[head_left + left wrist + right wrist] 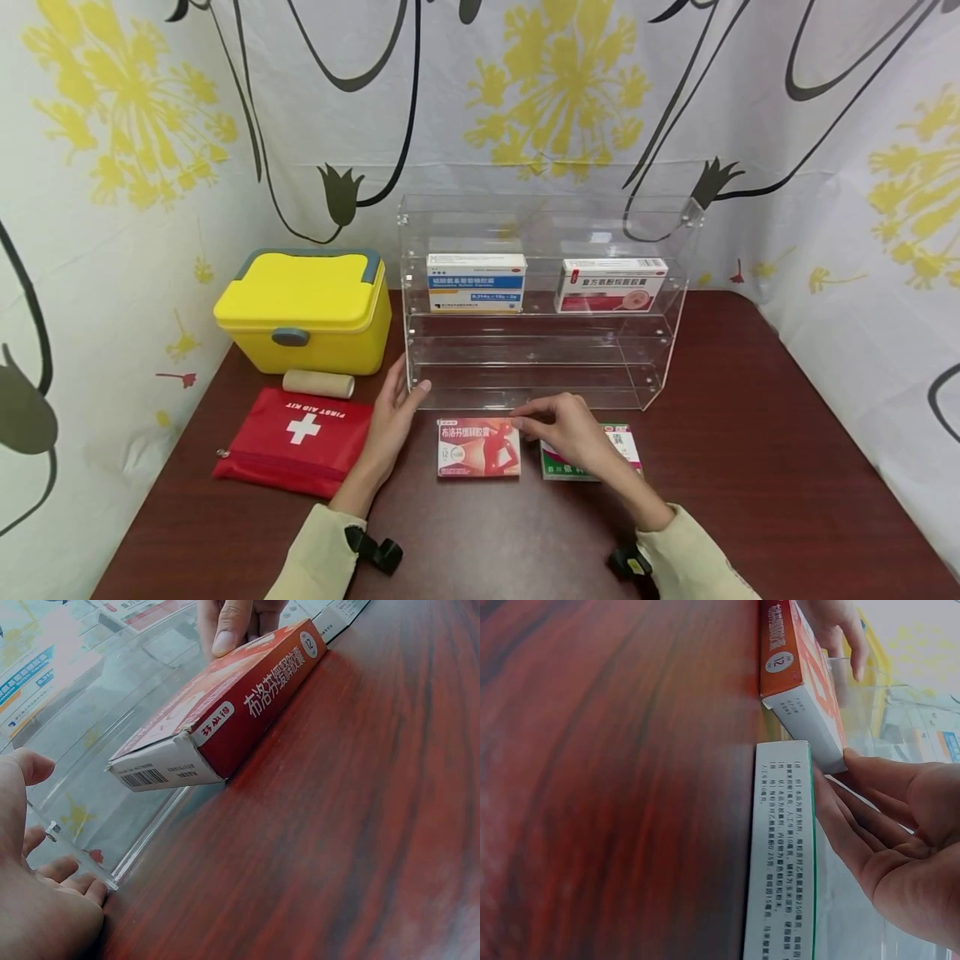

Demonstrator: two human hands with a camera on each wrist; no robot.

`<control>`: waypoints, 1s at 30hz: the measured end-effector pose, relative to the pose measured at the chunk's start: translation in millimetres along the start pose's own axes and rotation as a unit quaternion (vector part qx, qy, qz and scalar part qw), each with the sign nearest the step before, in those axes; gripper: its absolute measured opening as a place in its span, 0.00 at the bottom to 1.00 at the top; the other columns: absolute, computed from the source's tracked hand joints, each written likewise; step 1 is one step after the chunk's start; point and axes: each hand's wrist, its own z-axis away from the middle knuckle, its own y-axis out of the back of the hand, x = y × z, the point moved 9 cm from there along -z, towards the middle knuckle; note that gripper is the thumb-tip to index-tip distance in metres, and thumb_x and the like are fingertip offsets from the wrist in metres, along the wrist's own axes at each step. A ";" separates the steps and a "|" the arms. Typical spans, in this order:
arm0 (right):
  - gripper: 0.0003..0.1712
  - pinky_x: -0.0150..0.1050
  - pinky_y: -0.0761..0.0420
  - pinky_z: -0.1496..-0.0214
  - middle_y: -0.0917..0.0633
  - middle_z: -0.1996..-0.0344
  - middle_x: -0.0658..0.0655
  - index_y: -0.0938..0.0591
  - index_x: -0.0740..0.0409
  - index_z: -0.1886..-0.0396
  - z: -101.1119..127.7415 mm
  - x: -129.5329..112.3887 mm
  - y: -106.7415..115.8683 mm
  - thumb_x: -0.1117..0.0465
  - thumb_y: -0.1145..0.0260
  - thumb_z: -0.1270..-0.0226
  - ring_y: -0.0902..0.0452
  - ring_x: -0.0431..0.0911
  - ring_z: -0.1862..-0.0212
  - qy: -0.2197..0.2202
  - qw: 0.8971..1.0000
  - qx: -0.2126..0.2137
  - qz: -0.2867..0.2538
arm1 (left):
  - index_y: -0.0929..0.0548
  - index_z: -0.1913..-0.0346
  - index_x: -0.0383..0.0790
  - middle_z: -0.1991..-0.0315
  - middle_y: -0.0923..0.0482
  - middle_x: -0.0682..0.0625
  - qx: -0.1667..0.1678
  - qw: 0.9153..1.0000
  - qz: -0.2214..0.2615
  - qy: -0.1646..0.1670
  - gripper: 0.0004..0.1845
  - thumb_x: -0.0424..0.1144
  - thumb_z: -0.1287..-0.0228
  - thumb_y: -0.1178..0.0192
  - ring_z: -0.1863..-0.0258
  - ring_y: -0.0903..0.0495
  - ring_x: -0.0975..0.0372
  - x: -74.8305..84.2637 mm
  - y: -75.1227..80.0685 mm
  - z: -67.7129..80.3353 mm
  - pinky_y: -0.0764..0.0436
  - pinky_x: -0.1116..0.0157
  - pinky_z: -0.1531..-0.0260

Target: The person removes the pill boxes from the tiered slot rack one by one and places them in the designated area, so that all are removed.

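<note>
My right hand pinches a red and white medicine box at its upper right corner, with the thumb on the printed face. In the left wrist view this box stands tilted on its long edge close to the shelf front. My left hand is at the lower left corner of the clear acrylic shelf, fingers along the outer side and thumb stretched out past the front edge. Under my right forearm lies a green and white medicine box, partly covered in the head view.
Two medicine boxes, one blue and white, one red and white, stand on the upper shelf level. To the left are a yellow case, a cardboard tube and a red first aid pouch. Patterned cloth surrounds the dark table.
</note>
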 end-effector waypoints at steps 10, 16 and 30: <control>0.05 0.31 0.17 0.67 0.12 0.68 0.47 0.10 0.52 0.63 -3.9 0.0 -3.8 0.60 0.28 0.38 0.15 0.39 0.71 -0.005 1.000 0.012 -0.017 | 0.42 0.24 0.50 0.27 0.41 0.50 0.000 1.000 -0.002 0.000 0.35 0.40 0.30 0.41 0.29 0.42 0.60 0.7 0.1 0.1 0.38 0.60 0.33; 0.04 0.31 0.17 0.68 0.12 0.70 0.48 0.10 0.53 0.64 -4.8 1.1 -5.5 0.62 0.28 0.38 0.15 0.40 0.72 -0.011 1.000 0.015 -0.018 | 0.42 0.24 0.50 0.27 0.41 0.50 0.002 1.000 -0.005 0.004 0.35 0.41 0.30 0.41 0.29 0.42 0.61 0.8 0.0 0.7 0.38 0.61 0.33; 0.03 0.31 0.19 0.70 0.13 0.71 0.48 0.10 0.54 0.65 -5.6 -1.5 -8.9 0.63 0.28 0.38 0.18 0.41 0.73 -0.004 1.000 0.010 0.018 | 0.42 0.24 0.49 0.28 0.40 0.50 -0.002 1.000 -0.001 -0.006 0.34 0.39 0.29 0.41 0.29 0.42 0.61 3.1 -1.2 0.9 0.37 0.61 0.33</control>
